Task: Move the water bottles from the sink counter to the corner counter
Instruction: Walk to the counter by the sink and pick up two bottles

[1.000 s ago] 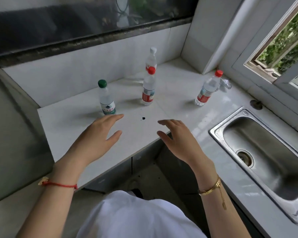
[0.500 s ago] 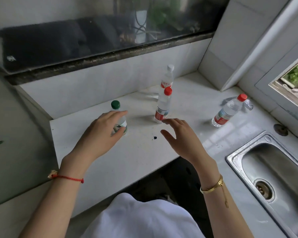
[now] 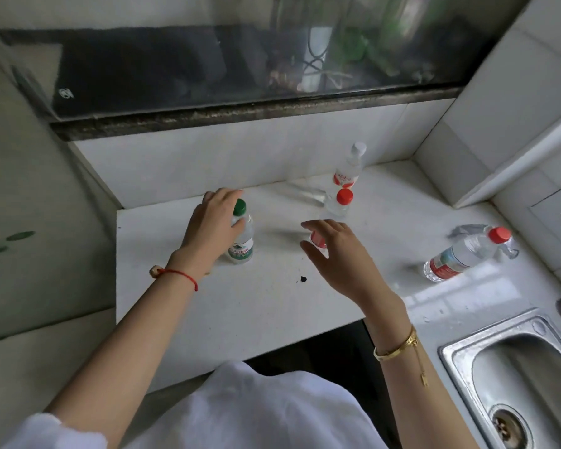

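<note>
Left hand: curled round the neck and shoulder of the green-capped bottle; thumb lay on the near side below the cap, fingers passed behind it; a red string bracelet circled the wrist.
Right hand: spread, fingers and thumb apart, palm turned toward the middle red-capped bottle; part of that bottle's red label showed in the gap between thumb and fingers; contact could not be determined; a gold bangle sat on the wrist.
Green-capped bottle: upright on the left part of the tabletop; base on the surface.
Middle red-capped bottle: upright near the centre of the tabletop, lower body hidden by the right hand.
White-capped bottle: upright just behind the middle red-capped bottle, near the tiled back wall.
Right red-capped bottle: well apart from the others, on the stretch of tabletop near the sink; a crumpled greyish item lay just behind it, kind not discernible.
Tabletop: white, L-shaped around the corner; a small dark speck lay between the two forearms.
Sink: stainless steel, set into the right side; drain visible at lower right.
Surroundings: dark window above the back wall; white garment at the bottom edge.
</note>
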Available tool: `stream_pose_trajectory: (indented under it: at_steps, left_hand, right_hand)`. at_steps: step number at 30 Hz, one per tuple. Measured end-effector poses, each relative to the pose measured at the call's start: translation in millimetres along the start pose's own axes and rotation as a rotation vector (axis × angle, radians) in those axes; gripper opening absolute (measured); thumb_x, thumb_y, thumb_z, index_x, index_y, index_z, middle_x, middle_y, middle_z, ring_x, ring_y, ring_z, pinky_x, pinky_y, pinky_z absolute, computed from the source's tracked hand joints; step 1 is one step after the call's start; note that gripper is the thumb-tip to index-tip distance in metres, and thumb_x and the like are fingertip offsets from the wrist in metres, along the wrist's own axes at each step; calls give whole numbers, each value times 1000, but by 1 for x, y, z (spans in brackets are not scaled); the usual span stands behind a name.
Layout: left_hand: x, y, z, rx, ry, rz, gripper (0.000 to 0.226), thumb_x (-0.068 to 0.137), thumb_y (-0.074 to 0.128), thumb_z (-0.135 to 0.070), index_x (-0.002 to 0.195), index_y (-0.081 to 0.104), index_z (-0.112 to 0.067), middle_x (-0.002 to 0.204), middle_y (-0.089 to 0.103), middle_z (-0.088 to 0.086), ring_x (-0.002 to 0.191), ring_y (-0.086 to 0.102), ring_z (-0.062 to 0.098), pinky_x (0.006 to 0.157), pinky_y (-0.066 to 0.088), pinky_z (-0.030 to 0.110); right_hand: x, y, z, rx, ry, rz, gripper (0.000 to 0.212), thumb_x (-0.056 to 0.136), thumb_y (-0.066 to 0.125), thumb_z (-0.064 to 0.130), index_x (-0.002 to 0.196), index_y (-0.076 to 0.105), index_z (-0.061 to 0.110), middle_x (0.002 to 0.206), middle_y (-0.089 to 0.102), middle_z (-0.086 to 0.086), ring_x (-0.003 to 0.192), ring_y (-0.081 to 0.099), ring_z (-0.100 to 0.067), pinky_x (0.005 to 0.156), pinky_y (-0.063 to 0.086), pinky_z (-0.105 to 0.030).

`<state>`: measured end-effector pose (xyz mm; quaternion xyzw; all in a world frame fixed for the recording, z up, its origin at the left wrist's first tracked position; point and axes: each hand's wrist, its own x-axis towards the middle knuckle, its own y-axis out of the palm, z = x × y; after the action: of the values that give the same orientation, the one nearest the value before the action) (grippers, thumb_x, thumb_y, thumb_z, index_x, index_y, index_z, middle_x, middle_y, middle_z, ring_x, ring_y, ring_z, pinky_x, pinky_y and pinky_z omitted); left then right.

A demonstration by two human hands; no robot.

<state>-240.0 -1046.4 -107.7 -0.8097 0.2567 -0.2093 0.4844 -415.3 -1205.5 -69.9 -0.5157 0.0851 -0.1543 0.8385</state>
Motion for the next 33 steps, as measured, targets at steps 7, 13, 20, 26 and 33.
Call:
stream_pose_trajectory:
  at_steps: [7, 13, 20, 26, 33]
  left_hand:
    - [18, 9, 0, -20, -45, 51, 33, 82, 66, -16, 115, 59, -16, 116, 59, 4, 110, 49, 26, 81, 49, 39]
    - [15, 7, -10, -116, -56, 38, 23, 76, 70, -11, 99, 67, -15, 103, 63, 4, 98, 57, 25, 81, 50, 40]
    - [4, 14, -24, -162, 22, -22, 23, 75, 74, -15, 97, 67, -15, 97, 64, 1, 80, 51, 16, 73, 47, 30]
    - [6, 21, -38, -187, 56, -40, 23, 73, 75, -15, 95, 67, -16, 96, 63, -1, 81, 48, 13, 74, 46, 29]
    - [11, 28, -50, -172, 51, -19, 22, 75, 73, -12, 96, 67, -15, 97, 63, 1, 87, 54, 19, 77, 50, 35]
  right_hand:
    - [14, 0, -8, -4, -37, 27, 39, 94, 50, 37, 129, 52, 20, 130, 58, 1, 117, 53, -18, 96, 48, -36]
    - [20, -1, -20, 0, -39, 9, 39, 94, 49, 37, 129, 52, 21, 130, 58, 2, 117, 52, -17, 96, 48, -32]
    - [43, -17, -43, -45, -33, -124, 40, 94, 51, 34, 130, 50, 18, 129, 57, -2, 119, 50, -20, 98, 45, -36]
    - [75, -26, -72, -113, -15, -177, 43, 92, 54, 31, 132, 47, 17, 134, 52, -5, 120, 46, -27, 100, 43, -40]
    - [97, -14, -98, -101, 72, -64, 46, 88, 62, 25, 131, 49, 13, 130, 53, -12, 115, 52, -30, 95, 47, -40]
